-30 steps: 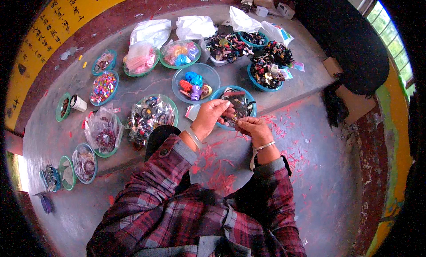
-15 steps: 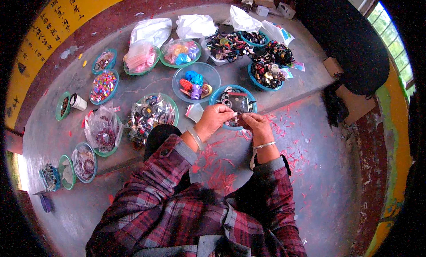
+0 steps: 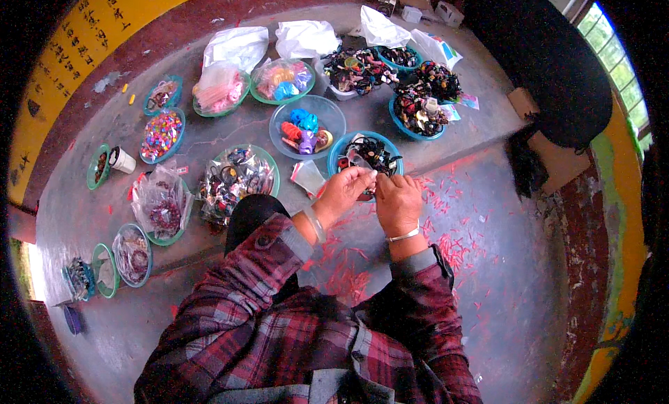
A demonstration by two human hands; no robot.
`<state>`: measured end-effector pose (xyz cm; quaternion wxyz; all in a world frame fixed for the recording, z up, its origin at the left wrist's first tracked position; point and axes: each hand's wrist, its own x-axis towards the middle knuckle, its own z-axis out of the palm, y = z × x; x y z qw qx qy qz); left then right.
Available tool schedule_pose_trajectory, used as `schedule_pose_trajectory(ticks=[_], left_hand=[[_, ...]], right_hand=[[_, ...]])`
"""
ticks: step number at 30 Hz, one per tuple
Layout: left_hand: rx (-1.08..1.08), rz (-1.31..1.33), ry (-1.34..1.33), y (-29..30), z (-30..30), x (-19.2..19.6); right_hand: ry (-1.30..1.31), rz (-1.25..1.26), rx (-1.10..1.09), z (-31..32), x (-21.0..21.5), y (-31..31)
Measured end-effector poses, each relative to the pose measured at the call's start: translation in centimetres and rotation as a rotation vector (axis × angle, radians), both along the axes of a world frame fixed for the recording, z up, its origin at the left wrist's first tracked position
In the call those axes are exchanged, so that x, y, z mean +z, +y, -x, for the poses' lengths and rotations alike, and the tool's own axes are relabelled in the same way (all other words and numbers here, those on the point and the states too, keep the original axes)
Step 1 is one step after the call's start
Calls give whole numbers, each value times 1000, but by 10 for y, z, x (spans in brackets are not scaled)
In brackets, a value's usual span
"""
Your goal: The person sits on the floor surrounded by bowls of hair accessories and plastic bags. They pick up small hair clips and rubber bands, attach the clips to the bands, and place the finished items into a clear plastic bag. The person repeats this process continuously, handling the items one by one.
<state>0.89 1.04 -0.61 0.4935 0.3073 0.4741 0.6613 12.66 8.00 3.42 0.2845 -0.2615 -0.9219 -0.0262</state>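
Observation:
My left hand and my right hand meet fingertip to fingertip over the near edge of a blue basin. Both are closed in a pinch. What they hold is mostly hidden by the fingers and too small to name. Inside the basin lies a heap of black hair ties with some red and light bits among them. Just left of it, next to my left hand, is a small flat packet, whitish with a red edge. A clear blue bowl of coloured hair ties stands behind.
Several more bowls stand on the raised grey ledge, among them one with bagged hair ties, one with colourful beads and one with dark accessories. White bags lie at the back. Red scraps litter the floor.
A small clear bag with a red band, upright at my fingers before, no longer shows there. My right hand has turned and moved slightly left and down, its knuckles now upward; the left stays close by.

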Motion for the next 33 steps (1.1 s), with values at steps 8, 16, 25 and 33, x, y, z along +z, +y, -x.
schedule_pose_trajectory(ticks=[8,16,25,33], left_hand=[[48,55,-26,-3,13,7],[-176,115,215,-5,17,11],[-109,156,33,-6,15,16],[-90,148,65,-7,14,18]], right_hand=[[278,458,166,1,6,0],[388,1511,163,-20,-13,32],[592,1780,13,-18,-11,25],[590,1816,17,-15,-16,25]])
